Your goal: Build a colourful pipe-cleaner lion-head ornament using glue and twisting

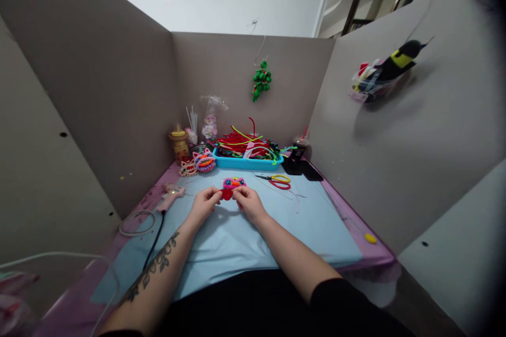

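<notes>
Between my two hands is a small red piece [226, 195], perhaps bent pipe cleaner, its exact shape too small to tell. My left hand [206, 202] pinches its left side. On the other side my right hand [247, 201] has thumb and fingers closed at its right edge. Just beyond the fingertips lies a pink fuzzy animal face [234, 183] with blue eyes and an orange middle, partly hidden by the red piece. To the right of it rest scissors [280, 181] with yellow and red handles.
A blue tray [249, 163] heaped with pipe cleaners [241, 142] stands at the back. Finished fuzzy faces [204, 160] sit left of it, near a glue gun [171, 197] with its cord. A drink cup [300, 146] and dark phone-like slabs [302, 169] are at the back right. Grey panels enclose the table.
</notes>
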Demonstrator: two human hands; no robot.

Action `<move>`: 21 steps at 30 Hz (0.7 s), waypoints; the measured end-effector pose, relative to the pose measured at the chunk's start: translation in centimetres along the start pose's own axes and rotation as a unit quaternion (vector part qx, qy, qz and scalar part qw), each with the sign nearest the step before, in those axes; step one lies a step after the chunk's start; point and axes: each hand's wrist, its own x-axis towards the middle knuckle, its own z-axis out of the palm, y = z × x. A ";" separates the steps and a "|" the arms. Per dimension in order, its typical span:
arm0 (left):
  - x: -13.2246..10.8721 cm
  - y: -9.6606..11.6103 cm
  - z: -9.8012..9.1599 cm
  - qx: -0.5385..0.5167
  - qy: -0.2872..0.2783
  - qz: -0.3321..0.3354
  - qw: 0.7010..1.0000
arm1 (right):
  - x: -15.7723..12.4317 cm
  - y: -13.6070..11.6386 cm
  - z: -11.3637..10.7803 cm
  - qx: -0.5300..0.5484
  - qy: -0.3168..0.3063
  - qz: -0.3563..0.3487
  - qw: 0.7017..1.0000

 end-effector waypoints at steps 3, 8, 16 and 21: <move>-0.1 0.1 0.1 0.020 -0.017 0.007 1.000 | -0.1 0.0 -0.1 -0.023 -0.017 -0.010 1.000; 0.0 0.1 0.3 0.032 -0.024 0.017 0.999 | -0.2 0.1 -0.1 -0.070 -0.030 -0.030 0.997; 0.0 -0.1 0.9 0.038 -0.044 0.034 0.998 | 0.1 0.4 0.1 -0.067 0.027 -0.074 0.995; 0.0 -0.1 1.2 0.075 -0.039 0.048 0.995 | -0.2 0.0 0.7 -0.061 0.019 -0.071 0.995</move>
